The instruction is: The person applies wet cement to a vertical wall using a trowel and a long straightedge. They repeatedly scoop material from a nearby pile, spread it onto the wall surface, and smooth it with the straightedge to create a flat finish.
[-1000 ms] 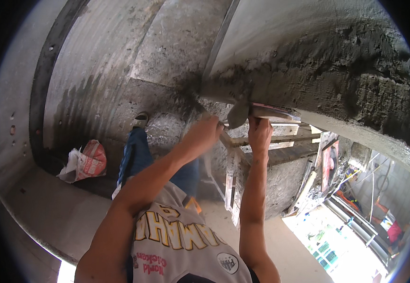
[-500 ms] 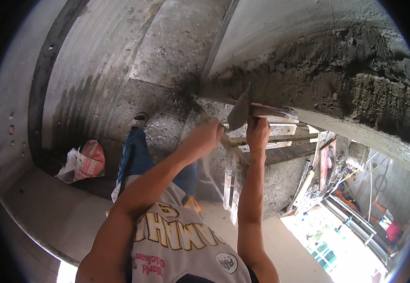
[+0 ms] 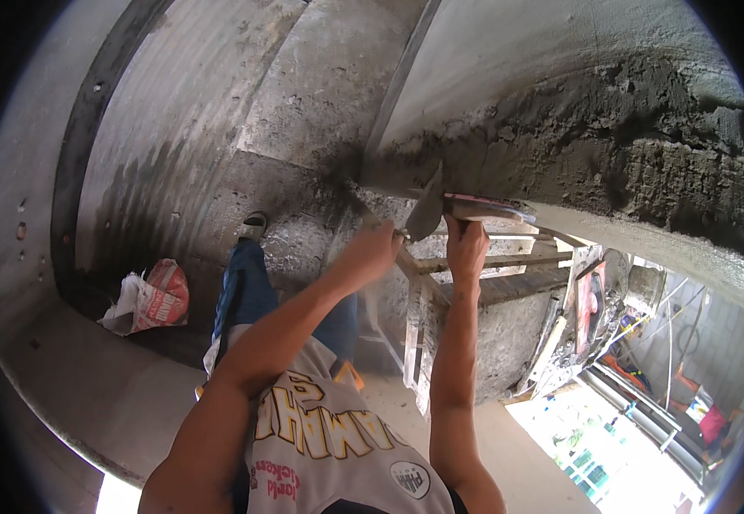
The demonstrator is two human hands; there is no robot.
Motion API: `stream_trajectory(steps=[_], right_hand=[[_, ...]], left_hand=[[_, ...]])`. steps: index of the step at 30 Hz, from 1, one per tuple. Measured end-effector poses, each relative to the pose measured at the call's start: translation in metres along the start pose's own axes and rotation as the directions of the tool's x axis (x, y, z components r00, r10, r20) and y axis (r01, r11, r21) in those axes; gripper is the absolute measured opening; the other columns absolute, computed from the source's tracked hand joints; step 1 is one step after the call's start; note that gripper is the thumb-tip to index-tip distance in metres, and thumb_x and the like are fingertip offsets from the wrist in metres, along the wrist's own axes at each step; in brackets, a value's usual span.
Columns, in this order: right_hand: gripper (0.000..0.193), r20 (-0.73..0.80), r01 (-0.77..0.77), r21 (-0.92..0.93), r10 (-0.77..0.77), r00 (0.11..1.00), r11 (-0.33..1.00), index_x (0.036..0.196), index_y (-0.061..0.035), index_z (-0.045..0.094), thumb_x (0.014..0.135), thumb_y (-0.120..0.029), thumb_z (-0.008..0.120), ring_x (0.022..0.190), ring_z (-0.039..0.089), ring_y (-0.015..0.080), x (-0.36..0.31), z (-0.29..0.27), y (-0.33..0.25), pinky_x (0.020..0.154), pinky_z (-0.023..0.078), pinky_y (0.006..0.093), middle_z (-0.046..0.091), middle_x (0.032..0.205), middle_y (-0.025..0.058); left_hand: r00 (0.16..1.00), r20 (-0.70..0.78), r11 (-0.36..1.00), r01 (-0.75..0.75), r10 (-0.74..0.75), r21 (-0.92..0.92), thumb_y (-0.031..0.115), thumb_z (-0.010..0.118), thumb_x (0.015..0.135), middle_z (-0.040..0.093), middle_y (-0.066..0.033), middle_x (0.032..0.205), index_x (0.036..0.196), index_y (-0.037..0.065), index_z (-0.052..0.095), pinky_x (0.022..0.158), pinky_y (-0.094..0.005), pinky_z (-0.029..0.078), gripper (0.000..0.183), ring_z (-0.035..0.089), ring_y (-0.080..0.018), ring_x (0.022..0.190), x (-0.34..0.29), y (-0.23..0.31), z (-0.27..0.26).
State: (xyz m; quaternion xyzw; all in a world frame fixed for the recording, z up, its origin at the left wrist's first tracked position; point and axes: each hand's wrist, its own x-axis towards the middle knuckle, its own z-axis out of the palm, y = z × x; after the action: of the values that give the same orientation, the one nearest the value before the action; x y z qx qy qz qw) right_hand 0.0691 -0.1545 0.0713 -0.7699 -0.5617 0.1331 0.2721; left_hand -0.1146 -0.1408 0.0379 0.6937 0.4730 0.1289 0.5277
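Observation:
My left hand [image 3: 373,252] is closed around the handle of a pointed trowel [image 3: 424,216], its grey blade tilted up toward the wall. Just to the right, my right hand [image 3: 468,247] grips a long flat plastering float [image 3: 490,209] from below. The float lies along the lower edge of a band of wet, dark mortar [image 3: 552,146] on the wall; whether it touches the wall I cannot tell. The trowel blade is beside the float's left end. Much of the float's grip is hidden by my fingers.
Below my hands stands a wooden frame [image 3: 483,264] with slats, mortar-splashed. A torn red and white sack [image 3: 153,296] lies at left, near my sandalled foot [image 3: 253,225]. Toward the lower right are a bright opening [image 3: 594,454], pipes [image 3: 646,409] and hanging cords [image 3: 673,343].
The trowel blade has shifted slightly left and down. The float and my right hand stay almost in place, with the float's face showing a little more.

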Motion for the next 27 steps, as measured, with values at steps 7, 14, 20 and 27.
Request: stream_trajectory(steps=[7,14,20,27], right_hand=[[0.026,-0.042,0.078,-0.031,-0.079,0.996,0.997,0.108,-0.0012,0.058,0.082,-0.003,0.055,0.086,0.062,0.0402,-0.001,0.007,0.018,0.069,0.049,0.0442,0.063,0.090,0.0232],[0.025,-0.010,0.001,-0.054,-0.002,1.000,0.999,0.109,-0.0030,0.058,0.085,-0.004,0.052,0.086,0.062,0.0397,0.001,0.005,0.009,0.068,0.050,0.0441,0.063,0.091,0.0226],[0.024,0.004,0.093,-0.022,-0.093,0.996,0.995,0.108,-0.0030,0.058,0.084,-0.004,0.054,0.085,0.062,0.0395,-0.004,0.005,0.015,0.068,0.050,0.0442,0.063,0.094,0.0216],[0.025,0.004,0.034,-0.022,-0.034,0.999,0.999,0.107,-0.0024,0.058,0.083,-0.007,0.058,0.083,0.063,0.0397,0.001,0.005,0.008,0.066,0.050,0.0438,0.063,0.092,0.0219]], left_hand=[[0.997,-0.008,0.996,-0.076,0.077,0.054,0.021,0.052,0.089,0.059,-0.0268,0.069,0.102,-0.002,0.047,0.059,-0.0514,0.046,0.027,0.060,-0.0442,0.069,-0.018,0.029,-0.016],[0.998,-0.008,0.996,-0.053,0.054,0.070,0.021,0.052,0.089,0.058,-0.0241,0.065,0.101,-0.002,0.048,0.056,-0.0490,0.046,0.026,0.060,-0.0426,0.066,-0.008,0.033,-0.025],[0.995,-0.006,0.990,-0.093,0.095,0.106,0.023,0.048,0.092,0.059,-0.0199,0.066,0.090,-0.001,0.048,0.056,-0.0468,0.047,0.024,0.060,-0.0384,0.062,-0.031,0.054,-0.029],[0.995,-0.044,0.991,-0.090,0.094,0.099,0.022,0.049,0.091,0.058,-0.0189,0.065,0.089,0.000,0.047,0.054,-0.0472,0.046,0.022,0.059,-0.0385,0.061,-0.021,0.047,-0.030]])
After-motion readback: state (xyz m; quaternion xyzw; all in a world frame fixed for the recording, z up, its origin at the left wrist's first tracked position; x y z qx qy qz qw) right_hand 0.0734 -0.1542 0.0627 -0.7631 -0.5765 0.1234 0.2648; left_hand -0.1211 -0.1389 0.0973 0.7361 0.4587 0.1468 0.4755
